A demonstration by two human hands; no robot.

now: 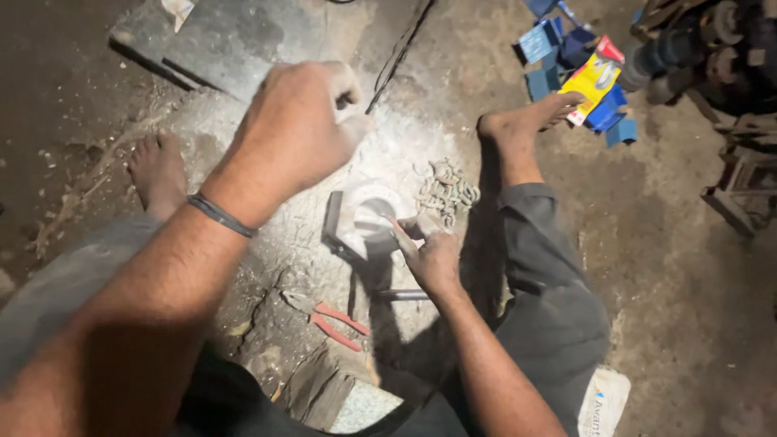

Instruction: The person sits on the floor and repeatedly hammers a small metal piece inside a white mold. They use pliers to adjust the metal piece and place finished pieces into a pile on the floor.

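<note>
My left hand [295, 129] is raised close to the camera, closed in a fist around a dark handle whose end shows by the thumb. A dark band circles that wrist. Lower down, my right hand [430, 252] holds a small pale metal piece [421, 226] against a square metal block with a round hollow [364, 222] on the dusty floor. A heap of small curved metal pieces [445, 190] lies just right of the block. My bare feet rest on either side.
Red-handled pliers [328, 317] and a short metal rod [402, 294] lie on the floor near my knees. Blue and yellow cartons [583, 77] sit by my right foot. Dark machinery [712, 57] stands at the top right. A grey slab [218, 40] lies at the top left.
</note>
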